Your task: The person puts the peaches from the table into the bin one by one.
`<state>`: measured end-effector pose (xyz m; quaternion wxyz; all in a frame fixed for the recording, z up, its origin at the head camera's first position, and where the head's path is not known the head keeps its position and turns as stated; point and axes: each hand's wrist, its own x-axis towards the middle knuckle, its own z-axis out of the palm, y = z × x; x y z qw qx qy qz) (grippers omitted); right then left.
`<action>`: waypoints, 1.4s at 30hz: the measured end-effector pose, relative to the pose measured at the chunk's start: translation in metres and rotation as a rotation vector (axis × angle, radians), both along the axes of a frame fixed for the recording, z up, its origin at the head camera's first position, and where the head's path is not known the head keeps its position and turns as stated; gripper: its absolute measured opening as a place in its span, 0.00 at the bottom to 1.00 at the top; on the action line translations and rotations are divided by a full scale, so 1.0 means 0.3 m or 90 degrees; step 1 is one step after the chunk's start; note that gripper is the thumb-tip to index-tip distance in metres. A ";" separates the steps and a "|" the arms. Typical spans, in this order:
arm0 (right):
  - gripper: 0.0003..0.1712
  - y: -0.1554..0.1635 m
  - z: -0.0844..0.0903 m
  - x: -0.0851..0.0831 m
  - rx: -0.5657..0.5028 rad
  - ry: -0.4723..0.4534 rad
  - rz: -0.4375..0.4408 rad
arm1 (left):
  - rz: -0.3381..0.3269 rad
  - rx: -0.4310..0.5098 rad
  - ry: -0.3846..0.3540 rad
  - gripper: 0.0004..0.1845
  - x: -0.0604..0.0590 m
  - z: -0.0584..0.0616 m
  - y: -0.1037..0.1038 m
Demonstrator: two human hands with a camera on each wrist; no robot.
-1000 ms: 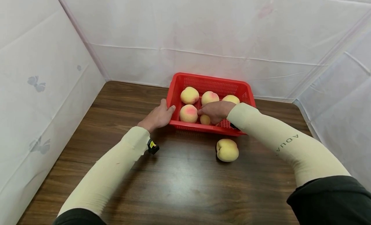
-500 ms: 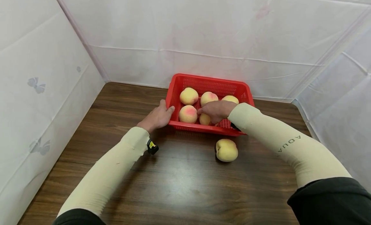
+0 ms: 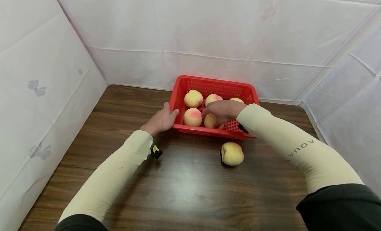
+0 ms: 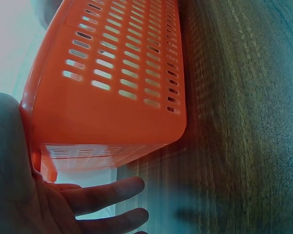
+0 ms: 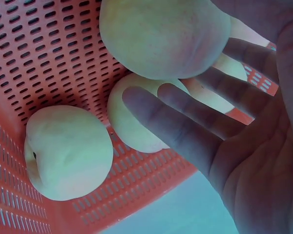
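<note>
In the head view a red plastic basket [image 3: 217,131] holds several yellow peaches with pink blush. My left hand [image 3: 162,120] grips its left end, thumb over the rim; in the left wrist view two fingers stretch past the outside wall. My right hand [image 3: 224,110] reaches inside, over the front-middle peach [image 3: 210,120], partly covering it. Seen from the right wrist, its fingers are spread and fairly straight, and a near peach [image 5: 163,36] hides some fingertips. Another peach [image 3: 192,117] lies just left of that hand. One peach [image 3: 232,154] rests on the table before the basket.
The basket stands on a dark wood-grain table [image 3: 184,184] close to the back wall sheet [image 3: 214,32]. White sheeting also bounds the left and right sides. Behind the front peaches sit a back-left peach [image 3: 193,98] and a pink-topped peach [image 3: 213,98].
My right hand has risen slightly and shifted right, so more of the front-middle peach shows beneath it. The left hand keeps its hold on the basket, and the table peach lies as before.
</note>
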<state>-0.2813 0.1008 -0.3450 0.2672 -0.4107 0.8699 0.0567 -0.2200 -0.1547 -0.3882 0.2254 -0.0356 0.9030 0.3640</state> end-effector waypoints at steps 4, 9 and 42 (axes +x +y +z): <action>0.37 0.002 0.017 0.003 -0.010 0.011 -0.005 | -0.002 -0.005 0.011 0.27 -0.004 -0.004 -0.004; 0.36 0.001 0.031 0.004 -0.020 0.019 0.004 | -0.004 -0.009 0.018 0.27 -0.007 -0.004 -0.013; 0.36 -0.011 0.182 0.149 -0.084 0.115 0.089 | -0.010 -0.017 0.026 0.29 -0.021 -0.009 -0.047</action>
